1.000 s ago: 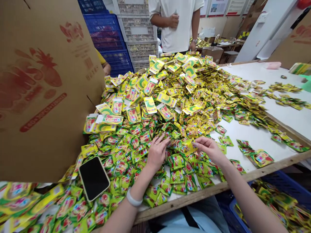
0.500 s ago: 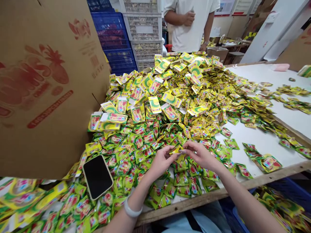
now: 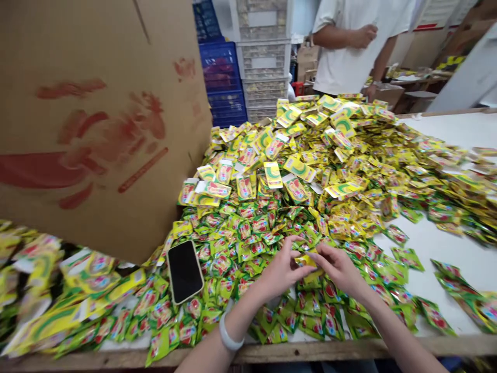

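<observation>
My left hand [image 3: 281, 267] and my right hand [image 3: 339, 267] meet low over the heap of green packets [image 3: 221, 264]. Between them is a small yellow packet [image 3: 311, 263], pinched by the fingers of both hands. Part of this packet is hidden behind my fingertips. A white band circles my left wrist. Beyond my hands rises a mound of yellow packets [image 3: 357, 217] with flat yellow boxes [image 3: 298, 169] lying on it.
At the left stands a large cardboard box [image 3: 155, 171], with a phone [image 3: 185, 272] lying beside it. Blue crates [image 3: 221, 67] and white crates [image 3: 264, 62] are stacked behind. A person in a white shirt [image 3: 349, 62] stands across the table [image 3: 419, 243].
The view has turned left, so the box, heap and person appear further right. My hands still hold the yellow packet, with the left hand's fingers more spread.
</observation>
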Tool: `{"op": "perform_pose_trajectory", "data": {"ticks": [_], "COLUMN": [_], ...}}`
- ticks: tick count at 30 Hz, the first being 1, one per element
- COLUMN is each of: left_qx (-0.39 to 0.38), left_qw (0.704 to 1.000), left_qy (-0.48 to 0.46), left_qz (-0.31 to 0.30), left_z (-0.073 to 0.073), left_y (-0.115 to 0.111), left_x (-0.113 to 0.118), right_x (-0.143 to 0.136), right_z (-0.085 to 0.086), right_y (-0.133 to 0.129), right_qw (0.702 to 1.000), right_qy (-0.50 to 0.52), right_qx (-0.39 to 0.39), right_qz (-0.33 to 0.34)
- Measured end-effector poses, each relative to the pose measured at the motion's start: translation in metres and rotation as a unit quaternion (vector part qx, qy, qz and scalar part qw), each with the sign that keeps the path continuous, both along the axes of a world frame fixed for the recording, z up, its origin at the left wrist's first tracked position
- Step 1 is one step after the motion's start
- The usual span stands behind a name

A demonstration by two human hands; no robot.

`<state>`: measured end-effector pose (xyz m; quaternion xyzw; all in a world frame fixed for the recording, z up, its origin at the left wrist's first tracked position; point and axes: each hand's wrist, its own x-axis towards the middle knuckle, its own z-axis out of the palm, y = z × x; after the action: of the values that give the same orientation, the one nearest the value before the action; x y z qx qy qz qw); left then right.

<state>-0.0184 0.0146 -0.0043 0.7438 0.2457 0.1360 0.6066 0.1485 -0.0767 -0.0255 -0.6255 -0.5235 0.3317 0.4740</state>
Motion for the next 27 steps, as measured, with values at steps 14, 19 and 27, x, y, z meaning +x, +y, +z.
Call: {"op": "perform_pose_trajectory", "data": {"ticks": [14, 19, 27], "left_qx": [0.297, 0.252, 0.267], "left_qw": [0.826, 0.718, 0.722], "left_qy": [0.166, 0.24, 0.103], "left_qz": [0.45, 0.603, 0.63], "left_z": [0.03, 0.037, 0.045], "left_y": [0.124, 0.216, 0.226], "left_x": [-0.058, -0.09, -0.062], "right_x": [0.023, 0.026, 0.026], "right_z": [-0.006, -0.007, -0.006], "right_y": [-0.008, -0.013, -0.023], "right_qw": [0.984, 0.982, 0.978], "right_qy": [0.175, 0.186, 0.2], "right_qx": [-0.024, -0.018, -0.003], "right_qz": [0.015, 0.003, -0.052]}}
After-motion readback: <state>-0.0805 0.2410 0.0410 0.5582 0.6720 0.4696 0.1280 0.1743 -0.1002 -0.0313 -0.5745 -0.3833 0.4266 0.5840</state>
